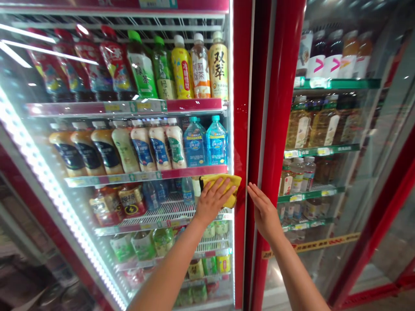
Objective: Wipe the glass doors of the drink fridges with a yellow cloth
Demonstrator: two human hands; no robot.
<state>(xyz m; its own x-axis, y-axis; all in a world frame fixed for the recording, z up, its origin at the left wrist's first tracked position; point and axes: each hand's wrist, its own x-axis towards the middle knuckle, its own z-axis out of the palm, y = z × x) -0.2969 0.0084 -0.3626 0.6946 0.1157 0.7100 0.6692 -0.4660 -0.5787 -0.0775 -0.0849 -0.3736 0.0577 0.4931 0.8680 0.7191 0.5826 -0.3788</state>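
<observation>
My left hand [215, 196] presses a folded yellow cloth [236, 185] with a dark edge against the glass door [181, 194] of a drinks fridge. Its fingers lie spread over the cloth, close to the door's red frame [241, 151]. To the right, my right hand [264, 211] rests against the neighbouring red door frame [285, 108] with fingers stretched out and close together. Nothing shows in that hand. Behind the glass, blue bottles [216, 142] stand just above the cloth.
Rows of bottled drinks [142, 71] fill the lit fridge shelves, with a bright light strip [48, 185] down the left side. A second glass-fronted fridge at right holds more bottles [326, 123] and carries a yellow sticker strip [327, 242].
</observation>
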